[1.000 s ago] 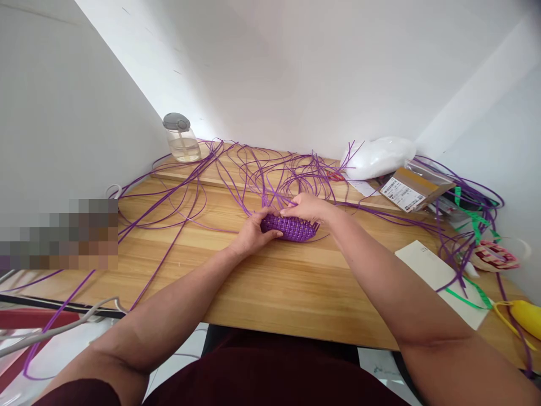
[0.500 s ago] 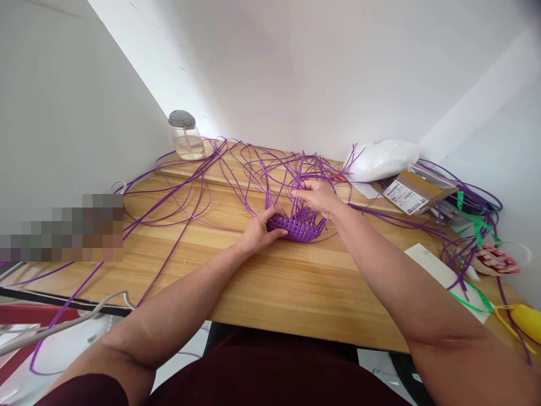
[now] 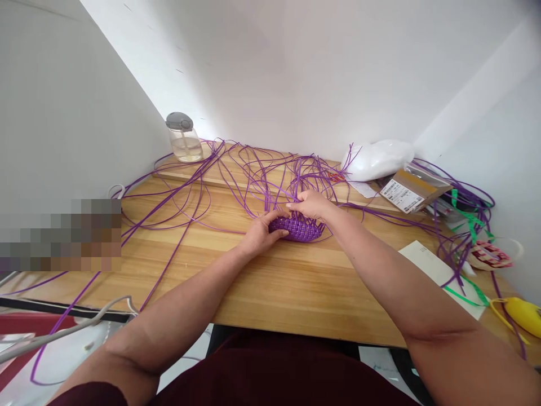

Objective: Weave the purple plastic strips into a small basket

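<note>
A small purple woven piece (image 3: 301,230) lies on the wooden table, with long loose strips rising from its far edge. My left hand (image 3: 262,230) grips its left end, thumb on the near side and fingers over the far side. At the far edge of the weave, my right hand (image 3: 311,205) is closed in a pinch on purple strips (image 3: 298,179) that stand up between its fingers. How many strips it holds is hidden. More loose purple strips (image 3: 257,163) fan out behind both hands towards the wall.
A jar with a grey lid (image 3: 185,144) stands at the back left. Back right are a white plastic bundle (image 3: 378,158) and a labelled packet (image 3: 403,194). To the right lie white card (image 3: 422,265), green ribbon (image 3: 475,288), a red-and-white woven piece (image 3: 490,255) and a yellow object (image 3: 524,316).
My right hand has moved down and slightly left, closer to the woven edge. My left hand keeps its grip on the piece. The whole view has shifted slightly.
</note>
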{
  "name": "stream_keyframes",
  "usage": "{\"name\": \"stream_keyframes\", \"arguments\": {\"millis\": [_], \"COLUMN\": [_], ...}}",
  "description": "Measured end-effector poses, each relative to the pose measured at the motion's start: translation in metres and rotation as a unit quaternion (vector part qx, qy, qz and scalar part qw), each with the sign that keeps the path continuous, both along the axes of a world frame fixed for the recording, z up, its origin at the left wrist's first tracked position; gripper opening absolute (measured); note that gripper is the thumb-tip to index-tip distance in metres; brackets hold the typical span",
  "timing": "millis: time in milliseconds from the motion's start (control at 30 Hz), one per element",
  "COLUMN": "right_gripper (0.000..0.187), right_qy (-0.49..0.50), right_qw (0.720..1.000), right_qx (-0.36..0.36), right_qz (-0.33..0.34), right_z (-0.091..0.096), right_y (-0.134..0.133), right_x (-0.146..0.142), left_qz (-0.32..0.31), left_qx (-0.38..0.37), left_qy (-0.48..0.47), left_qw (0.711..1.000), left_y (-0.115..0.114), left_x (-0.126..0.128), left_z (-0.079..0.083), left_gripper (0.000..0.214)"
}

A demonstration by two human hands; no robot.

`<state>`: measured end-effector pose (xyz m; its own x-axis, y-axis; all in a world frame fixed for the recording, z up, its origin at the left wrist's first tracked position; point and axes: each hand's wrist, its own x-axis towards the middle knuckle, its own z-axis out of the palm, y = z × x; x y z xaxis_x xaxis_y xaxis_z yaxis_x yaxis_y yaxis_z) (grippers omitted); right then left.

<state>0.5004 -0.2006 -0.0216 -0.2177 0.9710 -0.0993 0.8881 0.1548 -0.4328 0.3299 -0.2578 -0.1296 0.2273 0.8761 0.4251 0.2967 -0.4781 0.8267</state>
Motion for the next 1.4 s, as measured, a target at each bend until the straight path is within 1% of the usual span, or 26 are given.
{"name": "stream_keyframes", "arguments": {"millis": [133, 300, 467, 733, 867, 1167, 1400], "right_gripper": [0.04, 0.034, 0.033, 0.028, 0.025, 0.021, 0.02], "right_qy": [0.011, 0.082, 0.15, 0.17, 0.182, 0.18, 0.179], "right_qw": [1.0, 0.996, 0.987, 0.979, 0.977, 0.979, 0.979], "right_qx": [0.006, 0.038, 0.064, 0.107, 0.104, 0.095, 0.099], "right_qz": [0.003, 0.013, 0.016, 0.038, 0.041, 0.008, 0.009], "right_z": [-0.006, -0.015, -0.027, -0.04, -0.04, -0.036, -0.037], "right_y": [0.002, -0.004, -0.011, -0.011, -0.012, -0.021, -0.021], "right_x": [0.0, 0.007, 0.013, 0.018, 0.019, 0.015, 0.015], "left_qz": [0.0, -0.005, -0.011, -0.002, -0.006, -0.023, -0.031], "left_qx": [-0.008, -0.009, -0.004, 0.0, 0.002, 0.003, 0.017], "left_qy": [0.01, 0.0, 0.0, 0.018, 0.023, 0.01, 0.011], "left_qw": [1.0, 1.0, 1.0, 1.0, 1.0, 1.0, 0.999], "left_y": [0.0, -0.001, -0.002, -0.003, -0.003, -0.002, -0.001], "left_x": [0.0, 0.001, 0.001, 0.001, 0.001, 0.001, 0.0], "left_z": [0.0, 0.002, 0.003, 0.004, 0.004, 0.002, 0.002], "left_gripper": [0.04, 0.039, 0.039, 0.039, 0.04, 0.042, 0.046]}}
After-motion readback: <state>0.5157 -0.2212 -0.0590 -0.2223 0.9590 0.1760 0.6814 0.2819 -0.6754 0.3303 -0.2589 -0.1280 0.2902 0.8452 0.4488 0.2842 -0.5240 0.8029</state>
